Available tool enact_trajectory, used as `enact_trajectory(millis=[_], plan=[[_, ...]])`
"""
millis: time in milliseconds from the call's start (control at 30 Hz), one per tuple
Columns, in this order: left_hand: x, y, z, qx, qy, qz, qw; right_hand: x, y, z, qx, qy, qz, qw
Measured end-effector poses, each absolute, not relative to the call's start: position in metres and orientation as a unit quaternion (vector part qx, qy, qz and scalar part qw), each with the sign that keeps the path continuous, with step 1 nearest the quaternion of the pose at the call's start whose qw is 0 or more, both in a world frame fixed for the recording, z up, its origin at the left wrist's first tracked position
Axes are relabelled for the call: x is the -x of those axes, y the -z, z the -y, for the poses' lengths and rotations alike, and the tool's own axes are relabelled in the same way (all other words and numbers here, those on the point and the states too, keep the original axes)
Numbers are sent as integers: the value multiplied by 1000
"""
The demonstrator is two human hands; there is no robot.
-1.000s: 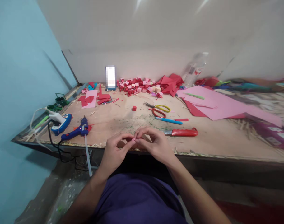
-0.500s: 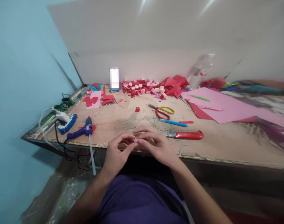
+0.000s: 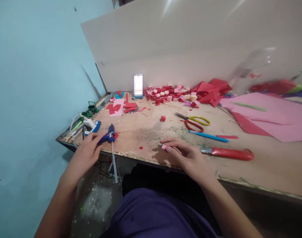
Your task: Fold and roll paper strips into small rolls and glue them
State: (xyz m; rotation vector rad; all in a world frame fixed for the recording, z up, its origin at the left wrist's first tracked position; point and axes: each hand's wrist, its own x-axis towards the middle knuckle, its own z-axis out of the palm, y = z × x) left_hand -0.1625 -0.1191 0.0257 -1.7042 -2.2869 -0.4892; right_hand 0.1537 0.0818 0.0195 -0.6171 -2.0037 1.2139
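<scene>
My left hand [image 3: 87, 150] is at the table's left front, its fingers curled over the handle of a blue hot glue gun [image 3: 110, 135]. The gun lies on the tabletop, and a long glue stick [image 3: 114, 163] juts from its back past the table edge. Between thumb and fingertips, my right hand [image 3: 188, 155] pinches a small pink paper cube [image 3: 164, 147] just above the front of the table. A red scrap [image 3: 141, 147] lies on the wood between my hands. Farther back sits a single red paper cube [image 3: 163, 118].
Scissors [image 3: 194, 121], a blue pen-like stick [image 3: 209, 136] and a red-handled knife [image 3: 232, 153] lie right of centre. Many pink and red cubes [image 3: 169, 94] are heaped at the back beside a lit phone [image 3: 138, 86]. A blue power strip [image 3: 93, 127] is at the left, pink paper [image 3: 277, 115] at the right.
My left hand has left the pink paper cube and moved left onto the glue gun. My right hand keeps the cube, now apart from the left. The view has swung left.
</scene>
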Motion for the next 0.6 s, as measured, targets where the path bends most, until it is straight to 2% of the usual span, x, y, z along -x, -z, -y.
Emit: enact_trajectory(millis=[133, 333, 467, 600], plan=[[178, -24, 97, 560, 33, 824, 75, -154, -20, -81, 247, -472, 770, 352], [172, -44, 78, 499, -2, 866, 1, -151, -20, -82, 230, -468, 778, 351], [165, -55, 81, 462, 106, 881, -9, -149, -18, -81, 218, -461, 781, 360], [144, -38, 95, 483, 332, 803, -106, -150, -18, -80, 209, -468, 776, 367]])
